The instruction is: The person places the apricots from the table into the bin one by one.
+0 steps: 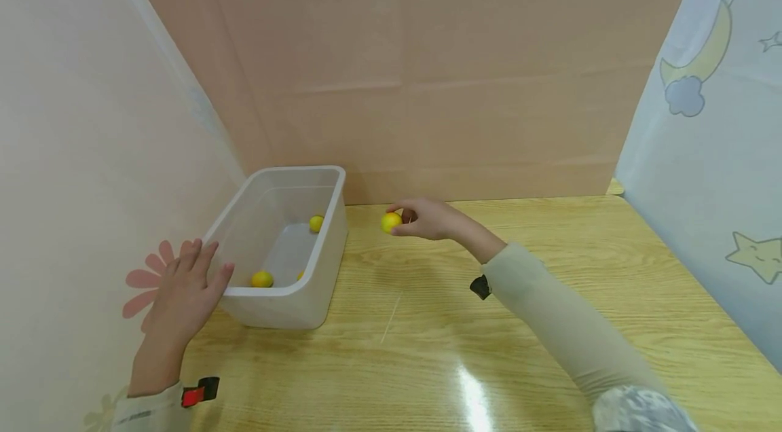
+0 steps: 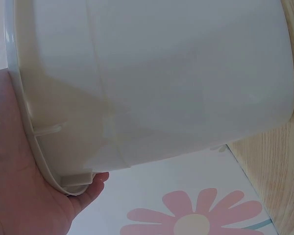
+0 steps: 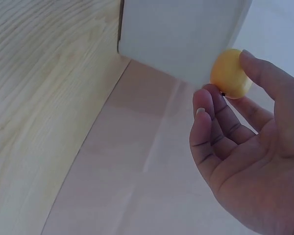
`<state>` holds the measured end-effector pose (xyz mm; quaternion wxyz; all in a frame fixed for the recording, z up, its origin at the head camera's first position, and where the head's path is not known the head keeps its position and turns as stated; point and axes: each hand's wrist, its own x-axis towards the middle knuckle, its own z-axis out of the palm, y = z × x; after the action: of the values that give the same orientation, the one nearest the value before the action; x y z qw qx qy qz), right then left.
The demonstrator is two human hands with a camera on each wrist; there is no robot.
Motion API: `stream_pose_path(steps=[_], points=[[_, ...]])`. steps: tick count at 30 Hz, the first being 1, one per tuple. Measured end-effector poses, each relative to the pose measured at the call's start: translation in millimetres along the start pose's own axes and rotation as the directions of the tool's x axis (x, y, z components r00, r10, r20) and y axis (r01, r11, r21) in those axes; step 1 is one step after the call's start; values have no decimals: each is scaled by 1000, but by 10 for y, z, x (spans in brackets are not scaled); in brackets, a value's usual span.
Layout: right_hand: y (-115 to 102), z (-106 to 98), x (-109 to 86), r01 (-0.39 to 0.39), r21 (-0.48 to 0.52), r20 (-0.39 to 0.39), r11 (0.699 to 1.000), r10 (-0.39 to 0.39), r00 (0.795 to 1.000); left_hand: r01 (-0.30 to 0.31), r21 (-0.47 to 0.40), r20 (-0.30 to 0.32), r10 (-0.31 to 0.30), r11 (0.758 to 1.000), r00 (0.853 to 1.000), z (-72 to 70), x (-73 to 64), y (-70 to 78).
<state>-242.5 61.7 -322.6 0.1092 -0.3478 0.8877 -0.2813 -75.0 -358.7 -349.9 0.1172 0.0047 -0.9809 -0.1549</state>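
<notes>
Between the thumb and fingers of my right hand (image 1: 427,219) is a small yellow-orange fruit (image 3: 230,73), lifted above the wooden table. In the right wrist view a dark stem spot shows on the fruit. My left hand (image 1: 189,293) holds the near left corner of a whitish plastic bin (image 1: 332,255). The left wrist view shows its palm against the rim and fingertips (image 2: 99,185) curled past the corner. Inside the bin lie a yellow fruit (image 1: 316,223) near the right wall and another yellow fruit (image 1: 262,279) near the front; a third is mostly hidden behind the rim.
The wooden table (image 1: 519,344) extends right of the bin and towards me. A tan backdrop (image 1: 440,79) rises behind it. Pale walls with printed drawings stand at both sides, the left wall (image 1: 79,147) close beside the bin.
</notes>
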Motion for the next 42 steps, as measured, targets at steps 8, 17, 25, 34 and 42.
stream_pose_path(steps=[8, 17, 25, 34, 42], points=[[-146, -14, 91, 29, -12, 6, 1000, -29, 1000, -2, 2, -9, 2, 1000, 1000, -11, 4, 11], [-337, -22, 190, 40, -32, 6, 999, -39, 999, -15, -1, -28, 15, 1000, 999, -5, 17, -18], [-506, -15, 259, 86, -34, -3, 996, -86, 996, -8, 5, -11, 8, 1000, 1000, 8, 13, -29], [-613, 14, 340, 117, -34, -5, 993, -117, 993, -9, 1, -7, 9, 1000, 1000, -1, 3, -11], [-713, 61, 428, 136, -83, 5, 987, -136, 991, 4, -4, -6, -4, 1000, 1000, -6, -11, 14]])
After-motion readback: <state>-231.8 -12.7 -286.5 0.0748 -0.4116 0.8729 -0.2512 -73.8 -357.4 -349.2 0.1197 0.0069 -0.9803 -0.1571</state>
